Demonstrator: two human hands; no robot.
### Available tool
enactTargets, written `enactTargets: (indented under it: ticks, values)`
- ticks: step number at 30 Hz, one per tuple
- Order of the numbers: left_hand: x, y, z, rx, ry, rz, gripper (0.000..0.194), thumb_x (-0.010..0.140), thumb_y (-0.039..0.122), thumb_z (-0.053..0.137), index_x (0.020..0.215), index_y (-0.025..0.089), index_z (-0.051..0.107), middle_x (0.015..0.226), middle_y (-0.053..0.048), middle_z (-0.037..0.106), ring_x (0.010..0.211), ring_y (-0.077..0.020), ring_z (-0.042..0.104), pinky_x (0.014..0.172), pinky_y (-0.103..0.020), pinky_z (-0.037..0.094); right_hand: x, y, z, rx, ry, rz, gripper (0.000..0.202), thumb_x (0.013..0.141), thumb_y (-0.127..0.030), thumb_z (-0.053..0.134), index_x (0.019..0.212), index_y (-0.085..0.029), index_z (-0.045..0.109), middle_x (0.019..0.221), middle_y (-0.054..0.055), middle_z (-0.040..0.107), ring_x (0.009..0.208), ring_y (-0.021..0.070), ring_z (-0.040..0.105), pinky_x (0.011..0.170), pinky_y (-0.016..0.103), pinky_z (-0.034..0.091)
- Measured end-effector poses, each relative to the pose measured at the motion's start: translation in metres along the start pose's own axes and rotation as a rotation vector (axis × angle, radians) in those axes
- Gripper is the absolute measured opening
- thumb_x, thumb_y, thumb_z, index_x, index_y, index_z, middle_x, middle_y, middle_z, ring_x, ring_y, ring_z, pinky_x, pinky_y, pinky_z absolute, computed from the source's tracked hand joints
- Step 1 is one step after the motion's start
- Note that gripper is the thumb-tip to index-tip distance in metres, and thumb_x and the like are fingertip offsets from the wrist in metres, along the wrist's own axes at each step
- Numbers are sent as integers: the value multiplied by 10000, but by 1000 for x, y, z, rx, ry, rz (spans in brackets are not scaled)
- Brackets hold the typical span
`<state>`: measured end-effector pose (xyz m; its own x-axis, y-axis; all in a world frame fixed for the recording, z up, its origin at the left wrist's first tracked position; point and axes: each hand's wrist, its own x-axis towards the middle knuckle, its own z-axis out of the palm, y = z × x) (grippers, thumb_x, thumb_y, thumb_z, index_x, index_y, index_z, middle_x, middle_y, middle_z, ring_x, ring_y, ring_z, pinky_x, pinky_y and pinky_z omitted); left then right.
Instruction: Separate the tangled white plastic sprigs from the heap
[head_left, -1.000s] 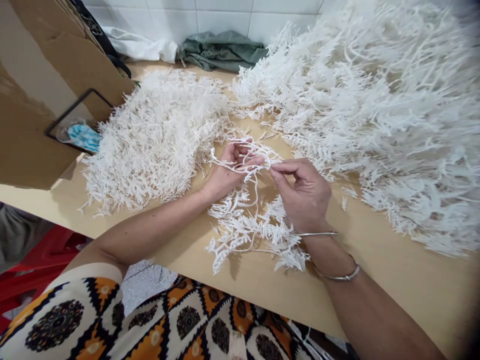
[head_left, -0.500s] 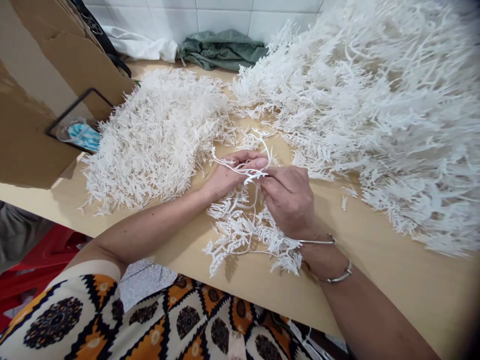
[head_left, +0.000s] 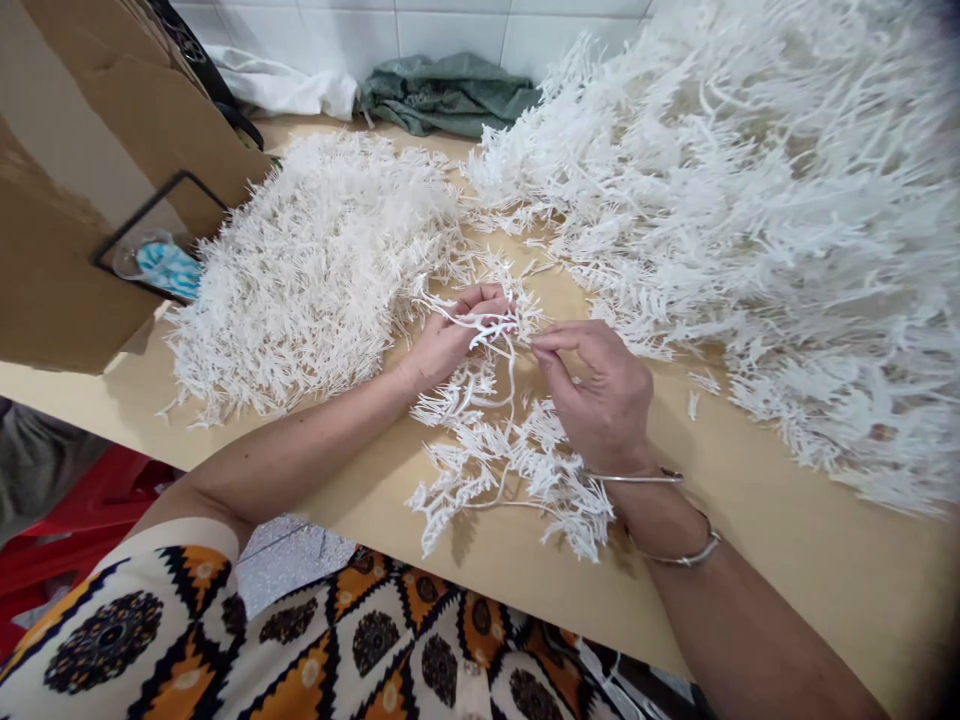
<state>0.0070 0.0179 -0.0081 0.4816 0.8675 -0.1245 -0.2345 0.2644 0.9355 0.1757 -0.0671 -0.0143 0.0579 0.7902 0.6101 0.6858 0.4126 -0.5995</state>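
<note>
My left hand point(head_left: 450, 340) is closed around a white branched plastic sprig point(head_left: 491, 328), its thin tips sticking out past the fingers. Just to the right, my right hand point(head_left: 600, 390) has thumb and forefinger pinched together, a little apart from the sprig. Whatever sits in that pinch is too small to make out. On the table below both hands lies a tangle of white plastic sprigs point(head_left: 487, 460) with needle-like ends, joined by thin bare stems.
A dense heap of short white pieces point(head_left: 322, 270) lies at left. A larger heap of white sprigs point(head_left: 735, 200) fills the right. A cardboard box point(head_left: 67, 220) stands far left, and a green cloth point(head_left: 450, 92) lies along the tiled wall. Loose bits dot the wooden table point(head_left: 750, 540).
My right hand has drawn away to the right from my left hand, opening a gap between them. The sprig in my left hand has shifted slightly, its upright curved strand no longer showing.
</note>
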Motion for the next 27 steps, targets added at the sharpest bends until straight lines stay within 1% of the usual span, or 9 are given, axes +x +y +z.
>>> enactTargets:
  ticks: [2,5,9,12,15,20,22,25,27]
  values:
    - [0,0,1,35,-17,20,304,863,437,800,905,188,631,832,14,628,735,-95,574,700,-252,436,2,0,0,33,24,84,129,984,-169,652,936,-267,720,976,33,789,953,214,757,893,424,606]
    - [2,-1,1,74,-48,80,359,801,401,876,882,194,594,818,42,589,732,-88,546,753,-272,457,2,1,1,40,42,129,96,966,-199,674,915,-267,719,965,31,789,947,215,753,908,428,608]
    - [7,-3,0,62,-66,100,350,811,304,876,864,203,545,840,51,599,777,-94,592,821,-295,482,-1,6,4,132,64,233,45,953,-233,694,933,-265,717,970,39,774,954,221,743,920,435,611]
    - [9,-6,0,91,-63,75,299,856,275,833,878,202,544,811,49,623,756,-101,616,770,-293,476,-3,11,6,194,94,332,33,927,-247,728,954,-262,717,961,41,761,934,219,726,906,432,599]
    - [6,-7,3,84,-34,108,292,837,246,842,874,201,556,765,64,614,699,-80,576,708,-269,447,-1,17,6,254,90,400,59,899,-261,737,946,-246,704,954,36,750,894,203,718,877,415,591]
    - [-4,-9,8,89,-21,129,367,781,363,894,888,217,575,792,65,615,715,-75,565,698,-252,442,7,33,0,252,130,555,100,836,-221,728,883,-244,643,795,-4,704,744,171,707,742,354,594]
    - [-5,-12,8,133,-19,130,399,779,429,894,875,218,569,774,61,601,698,-76,543,691,-258,435,8,33,-3,269,106,548,83,862,-227,725,916,-243,664,823,6,734,792,181,741,788,365,619]
    - [-2,-15,7,184,-5,176,410,788,459,884,866,209,568,779,54,589,709,-75,525,709,-258,440,8,23,-5,284,23,414,128,962,-266,662,1071,-243,724,1088,59,800,1047,205,772,998,417,618]
    - [1,-16,5,220,0,200,391,806,450,871,876,202,576,811,44,601,738,-76,542,734,-256,454,7,16,-5,254,-6,310,190,1013,-304,619,1152,-253,738,1245,73,779,1196,218,733,1105,450,572]
